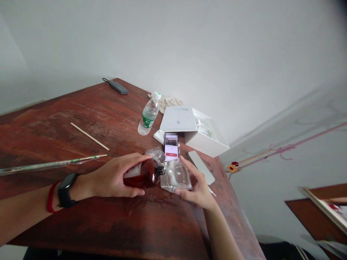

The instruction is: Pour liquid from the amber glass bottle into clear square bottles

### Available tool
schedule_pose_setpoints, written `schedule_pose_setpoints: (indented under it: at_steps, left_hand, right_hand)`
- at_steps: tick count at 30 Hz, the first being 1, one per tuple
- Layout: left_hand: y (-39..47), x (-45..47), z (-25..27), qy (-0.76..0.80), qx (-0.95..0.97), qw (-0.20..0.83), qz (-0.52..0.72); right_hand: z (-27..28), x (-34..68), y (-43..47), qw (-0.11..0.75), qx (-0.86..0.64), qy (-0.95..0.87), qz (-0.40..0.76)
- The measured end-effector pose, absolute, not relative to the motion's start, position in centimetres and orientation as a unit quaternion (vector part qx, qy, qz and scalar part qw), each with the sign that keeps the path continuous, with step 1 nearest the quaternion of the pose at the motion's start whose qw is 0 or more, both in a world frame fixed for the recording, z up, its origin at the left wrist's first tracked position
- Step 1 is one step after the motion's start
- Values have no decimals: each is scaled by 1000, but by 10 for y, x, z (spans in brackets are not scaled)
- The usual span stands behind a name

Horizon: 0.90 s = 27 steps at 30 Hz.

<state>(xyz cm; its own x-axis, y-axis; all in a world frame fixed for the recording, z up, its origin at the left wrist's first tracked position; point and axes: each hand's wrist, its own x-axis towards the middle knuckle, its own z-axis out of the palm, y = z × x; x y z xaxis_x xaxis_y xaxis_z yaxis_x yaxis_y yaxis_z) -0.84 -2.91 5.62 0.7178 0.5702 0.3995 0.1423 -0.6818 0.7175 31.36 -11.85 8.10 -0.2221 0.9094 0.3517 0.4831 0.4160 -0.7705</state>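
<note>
My left hand [119, 177] is wrapped round a dark reddish-brown bottle [146, 173] with a pale label. The bottle lies tilted on its side, its black threaded neck pointing right. That neck meets the near side of a clear, square-sided container [179, 177]; whether it sits inside the opening I cannot tell. Fingers and thumb of my right hand [196, 184] grip the clear container from the right. Just behind the bottle is another clear plastic piece [157, 153], partly covered. A lit phone [171, 146] stands behind the container.
A water bottle [148, 115] with a green label stands near an open white box [180, 121]. A thin wooden stick [89, 136] and a wrapped stick [54, 165] lie left. Wet spots [131, 209] mark the wooden table [108, 231]. A grey device [118, 87] sits at the back.
</note>
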Motion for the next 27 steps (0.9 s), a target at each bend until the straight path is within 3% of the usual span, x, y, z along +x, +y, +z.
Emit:
schedule_pose_setpoints:
  at_steps: [27]
  left_hand:
    - [-35,-7,60,205,857,362,304]
  right_hand:
    - [92,313,-127,377,-470,-778,176]
